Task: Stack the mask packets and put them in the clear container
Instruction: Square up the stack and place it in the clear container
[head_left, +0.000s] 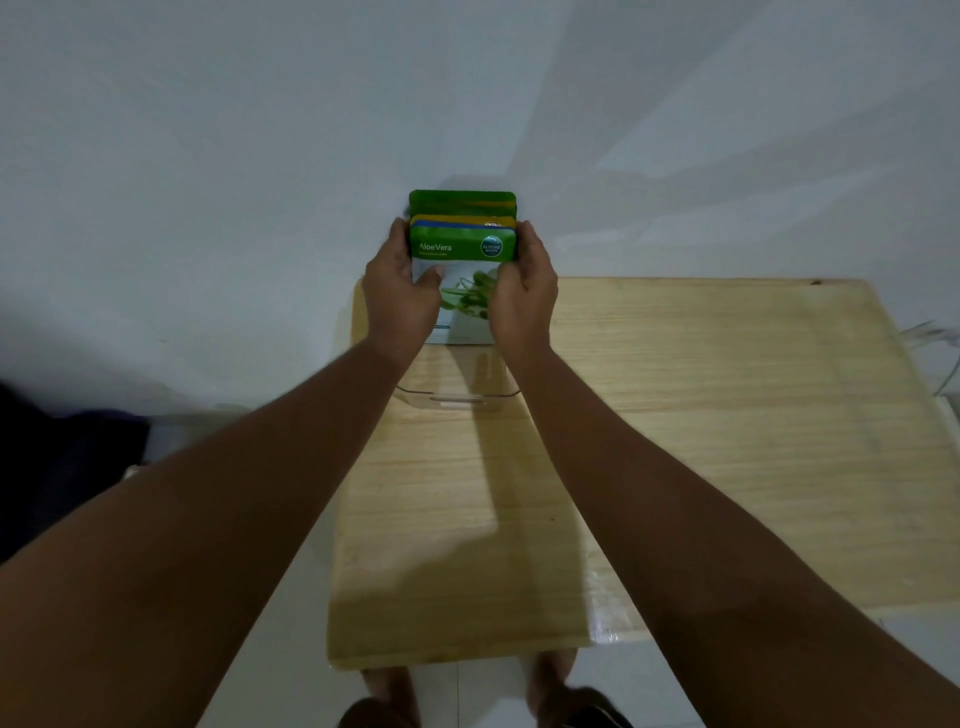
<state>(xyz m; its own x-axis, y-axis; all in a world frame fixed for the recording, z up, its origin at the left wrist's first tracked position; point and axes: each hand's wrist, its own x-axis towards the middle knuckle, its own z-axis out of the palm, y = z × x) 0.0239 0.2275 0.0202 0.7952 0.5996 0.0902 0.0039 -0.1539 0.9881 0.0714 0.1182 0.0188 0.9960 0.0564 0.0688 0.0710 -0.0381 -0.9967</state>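
Stack in both hands, going into the container.

The left hand (400, 299) grips the left edge of the packets (462, 244), thumb across the front; the right hand (522, 296) clasps the right edge, fingers curled behind. The stack stands upright, an Aloe Vera packet facing the camera, its lower end apparently inside the clear container (457, 397) at the far left of the table (701, 415). Both arms reach straight forward. Judging by this, stacking is done; next, lower the packets fully and release both grips evenly so none slips.
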